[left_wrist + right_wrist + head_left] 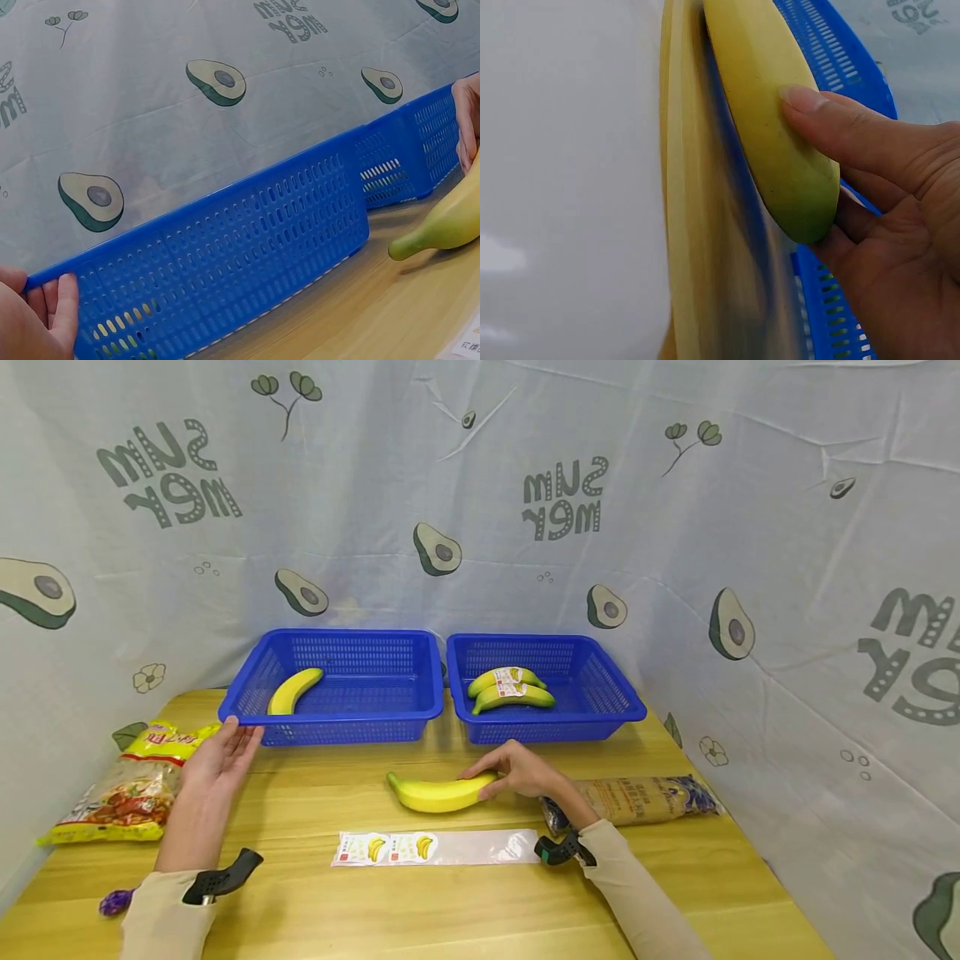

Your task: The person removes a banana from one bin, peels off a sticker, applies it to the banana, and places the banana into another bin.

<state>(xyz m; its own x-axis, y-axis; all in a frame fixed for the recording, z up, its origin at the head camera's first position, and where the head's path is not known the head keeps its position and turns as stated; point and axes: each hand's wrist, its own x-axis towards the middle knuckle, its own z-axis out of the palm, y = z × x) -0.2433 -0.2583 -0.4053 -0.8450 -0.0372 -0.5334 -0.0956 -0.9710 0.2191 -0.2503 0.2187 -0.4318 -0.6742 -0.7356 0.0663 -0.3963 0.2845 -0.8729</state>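
My right hand (521, 770) grips a yellow banana (433, 795) by its right end, thumb on the near side, over the table in front of the baskets. In the right wrist view the thumb (832, 116) presses on the banana's skin near its greenish end. At the left, my left hand (216, 762) pinches the front-left rim of the left blue basket (352, 732). One banana (294, 692) lies inside that basket. Inside the right blue basket (540, 731) lie two greenish bananas (517, 695) with labels. A strip of banana stickers (480, 847) lies nearer me.
A yellow-edged food bag (123, 785) lies at the left, beside my left forearm. Near the left front is a small purple object (116, 902). A long printed package (637, 800) lies behind my right wrist. A patterned curtain (480, 468) hangs behind the baskets.
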